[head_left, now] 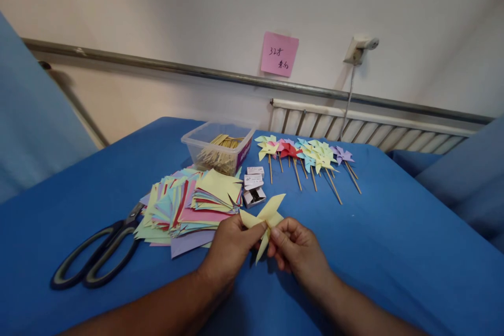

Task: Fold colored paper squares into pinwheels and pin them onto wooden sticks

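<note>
Two hands, left [230,244] and right [297,247], fingertips pinched on yellow pinwheel [264,219]; light, floppy, easily creased; best held at centre, not blades.

Yellow paper pinwheel [264,219] between both hands [262,247]

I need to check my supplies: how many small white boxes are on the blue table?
3 small white boxes, in a short column right of the paper stack: the farthest, the middle, and the nearest, which is open.
</note>
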Tool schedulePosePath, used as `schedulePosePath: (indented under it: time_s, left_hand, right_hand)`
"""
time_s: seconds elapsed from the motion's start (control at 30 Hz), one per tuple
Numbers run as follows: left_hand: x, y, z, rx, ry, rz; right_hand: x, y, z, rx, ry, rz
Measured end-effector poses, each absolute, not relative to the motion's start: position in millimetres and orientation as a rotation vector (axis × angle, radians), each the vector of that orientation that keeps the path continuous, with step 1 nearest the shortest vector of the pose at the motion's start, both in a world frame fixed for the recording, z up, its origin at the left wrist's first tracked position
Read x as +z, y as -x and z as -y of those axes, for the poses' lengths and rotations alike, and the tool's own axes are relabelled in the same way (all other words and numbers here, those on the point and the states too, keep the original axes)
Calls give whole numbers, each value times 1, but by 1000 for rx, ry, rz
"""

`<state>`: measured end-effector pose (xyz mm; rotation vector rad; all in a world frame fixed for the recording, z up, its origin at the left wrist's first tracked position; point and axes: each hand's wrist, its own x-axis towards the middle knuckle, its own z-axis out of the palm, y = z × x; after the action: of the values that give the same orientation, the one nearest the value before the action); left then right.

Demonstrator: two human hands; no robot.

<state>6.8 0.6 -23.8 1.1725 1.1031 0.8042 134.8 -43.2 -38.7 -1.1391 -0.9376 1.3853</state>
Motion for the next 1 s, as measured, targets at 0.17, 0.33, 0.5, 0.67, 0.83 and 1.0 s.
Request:
schedulePosePath:
  time_s: [0.17,0.33,0.5,0.67,0.83,1.0]
  left_hand:
    - [-25,-7,-1,790,-1205,-1116]
    - [-27,-6,-3,795,-1212,-1118]
    - [-27,-6,-3,799,-1216,-1094]
    - [-26,-6,-3,797,-1231,-1075]
    - [-25,-5,-1,804,-1263,-1098]
    - [-23,-5,1,787,-1270,-1095]
  right_hand:
    - [-38,-134,43,1370,1182,913]
    - [-38,-133,41,1355,1189,885]
    - [-40,-134,39,1368,1201,879]
    - [-42,-135,39,1372,1217,886]
    - [-41,-136,40,1373,1230,876]
    - [-41,-136,40,1382,1213,866]
